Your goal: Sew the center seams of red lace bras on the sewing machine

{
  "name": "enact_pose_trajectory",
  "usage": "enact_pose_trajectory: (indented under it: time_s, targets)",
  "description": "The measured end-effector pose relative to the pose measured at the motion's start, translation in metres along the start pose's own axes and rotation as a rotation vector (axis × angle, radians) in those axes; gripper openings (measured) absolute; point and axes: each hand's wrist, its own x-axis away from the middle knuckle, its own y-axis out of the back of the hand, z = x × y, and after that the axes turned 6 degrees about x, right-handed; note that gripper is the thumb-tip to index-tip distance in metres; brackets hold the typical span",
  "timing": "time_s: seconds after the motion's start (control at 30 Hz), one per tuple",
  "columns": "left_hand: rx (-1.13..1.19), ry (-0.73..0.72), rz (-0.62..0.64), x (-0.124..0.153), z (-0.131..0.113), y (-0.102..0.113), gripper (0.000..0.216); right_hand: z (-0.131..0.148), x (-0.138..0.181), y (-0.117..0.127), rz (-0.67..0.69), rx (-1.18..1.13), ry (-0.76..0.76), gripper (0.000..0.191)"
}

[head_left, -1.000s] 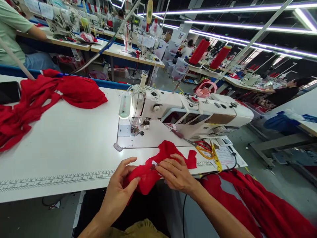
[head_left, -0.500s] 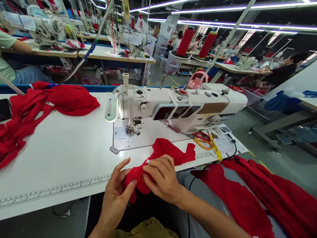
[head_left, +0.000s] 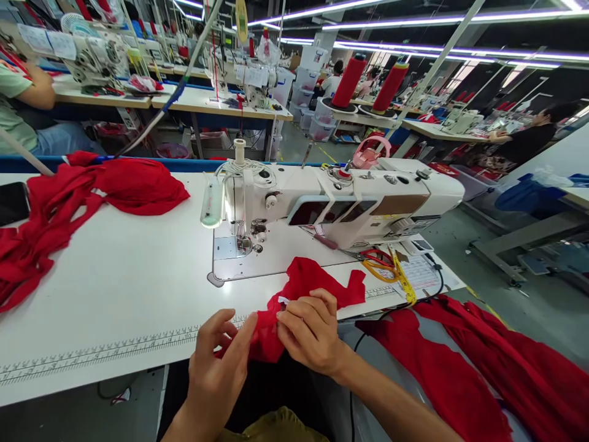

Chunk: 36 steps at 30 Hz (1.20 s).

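A small red fabric piece [head_left: 307,284] lies over the near edge of the white sewing table [head_left: 129,276], with a little white label at its top fold. My right hand [head_left: 309,332] pinches the fabric at that label, fingers closed on the cloth. My left hand [head_left: 217,362] grips the left end of the same piece, thumb pressed against it. Just beyond the fabric stands the white sewing machine [head_left: 331,199], its needle area [head_left: 246,242] to the upper left of my hands.
A heap of red fabric [head_left: 69,202] covers the table's left side beside a dark phone [head_left: 13,202]. Scissors and a yellow tape [head_left: 386,267] lie right of the machine. More red cloth [head_left: 483,368] hangs at my right. Other people work at benches behind.
The view has shifted slightly. My left hand slid a little down and left along the fabric, and my right hand moved right, still pinching near the white label.
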Motion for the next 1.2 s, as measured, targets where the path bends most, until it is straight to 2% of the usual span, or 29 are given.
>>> enact_pose_trajectory:
  time_s: [0.13,0.23,0.3,0.4,0.5,0.6,0.67,0.8,0.93,1.03,1.2]
  targets:
    - [-0.009,-0.033,0.029,0.001,0.004,0.003,0.054,-0.001,-0.006,0.001,0.025,0.005,0.031,0.019]
    - [0.082,0.057,0.083,0.002,0.004,0.001,0.057,0.000,-0.011,0.003,0.086,-0.048,0.026,0.018]
    - [0.161,0.131,0.100,-0.001,0.003,0.000,0.049,0.000,-0.016,0.005,0.160,-0.165,-0.020,0.017]
    - [0.307,0.281,0.150,-0.012,0.003,0.003,0.032,-0.003,-0.026,0.008,0.339,-0.401,-0.112,0.015]
    - [0.530,0.503,0.329,-0.029,0.003,0.013,0.021,-0.010,-0.037,0.010,0.511,-0.553,-0.213,0.013]
    - [0.695,0.708,0.517,-0.042,0.003,0.020,0.027,-0.017,-0.045,0.009,0.625,-0.643,-0.294,0.012]
    - [0.733,0.788,0.549,-0.047,0.003,0.022,0.035,-0.019,-0.049,0.008,0.661,-0.679,-0.306,0.016]
    - [0.755,0.813,0.560,-0.049,0.002,0.021,0.038,-0.021,-0.055,0.005,0.713,-0.709,-0.261,0.013]
    - [0.686,0.820,0.541,-0.045,0.008,0.022,0.023,-0.023,-0.058,0.006,0.745,-0.704,-0.233,0.010]
    - [0.618,0.787,0.488,-0.041,0.016,0.025,0.022,-0.026,-0.057,0.007,0.737,-0.683,-0.235,0.011]
    - [0.577,0.718,0.536,-0.039,0.020,0.029,0.023,-0.030,-0.054,0.007,0.740,-0.644,-0.188,0.011]
